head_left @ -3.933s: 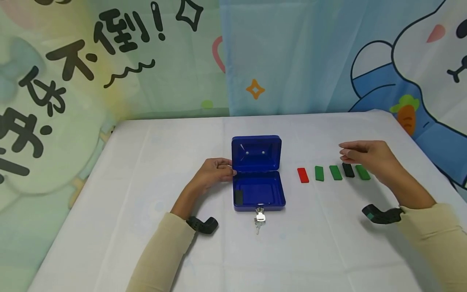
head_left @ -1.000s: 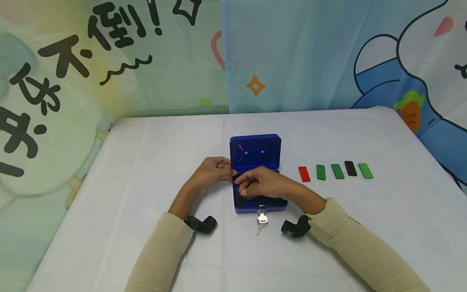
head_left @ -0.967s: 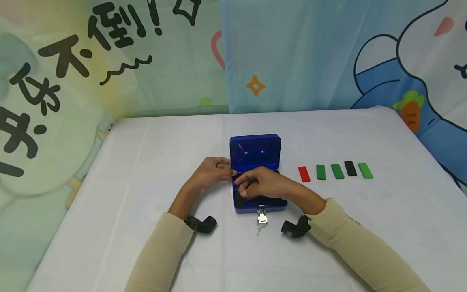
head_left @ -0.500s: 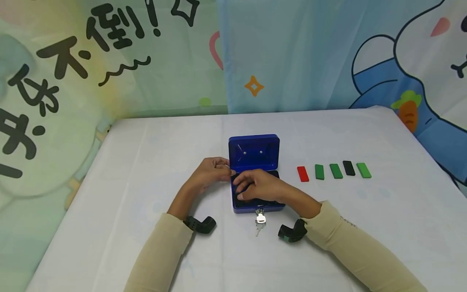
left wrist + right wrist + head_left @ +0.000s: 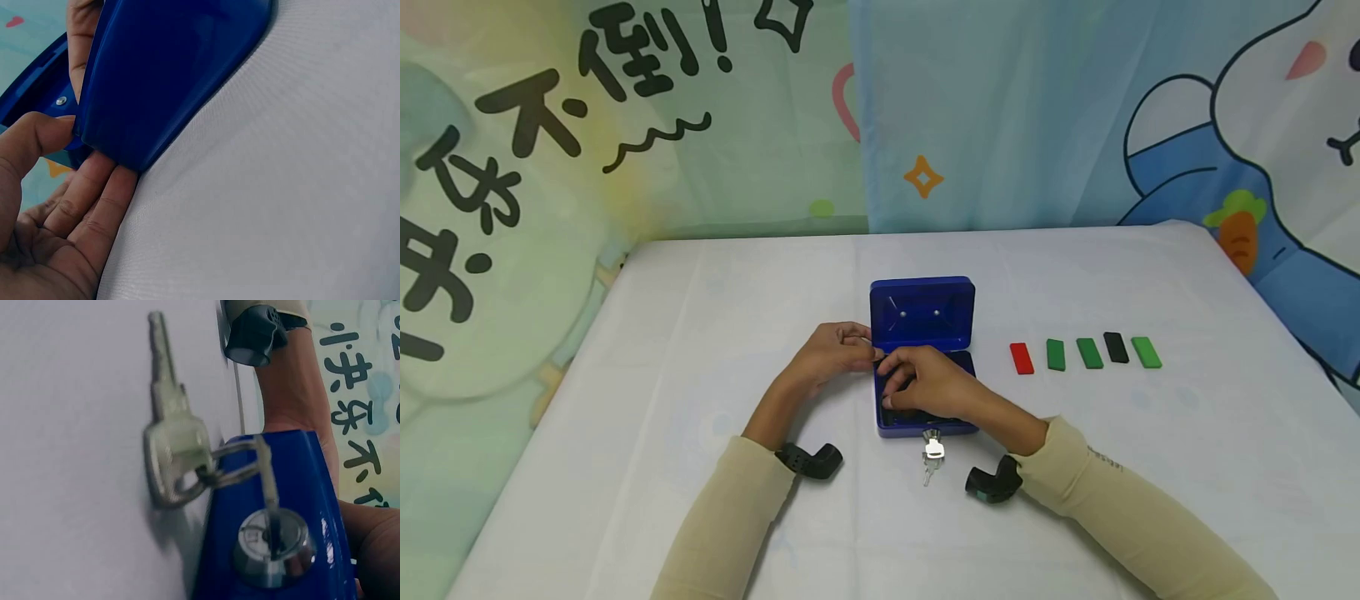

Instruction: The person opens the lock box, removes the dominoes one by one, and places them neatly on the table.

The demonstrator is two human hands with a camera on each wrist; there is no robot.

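Observation:
A blue metal cash box [image 5: 922, 313] stands with its lid raised in the head view. My left hand [image 5: 827, 360] holds its left side; in the left wrist view the thumb [image 5: 53, 131] lies over the rim and the other fingers sit outside against the wall. My right hand [image 5: 934, 385] reaches into the box with bent fingers near the left end. Its fingertips are partly hidden, and I cannot see whether they hold anything. A key [image 5: 178, 453] hangs by a ring from another key in the front lock [image 5: 275, 544].
Right of the box lies a row of small flat blocks: a red block [image 5: 1022, 358], a green block [image 5: 1056, 354], another green block [image 5: 1090, 352], a black block [image 5: 1116, 347] and a lighter green block [image 5: 1146, 352]. White cloth [image 5: 760, 533] covers the table. Printed curtains hang behind.
My right hand has moved from above the row of blocks into the box, then shifted slightly left inside it. My left hand has stayed on the box's side. The row looks the same.

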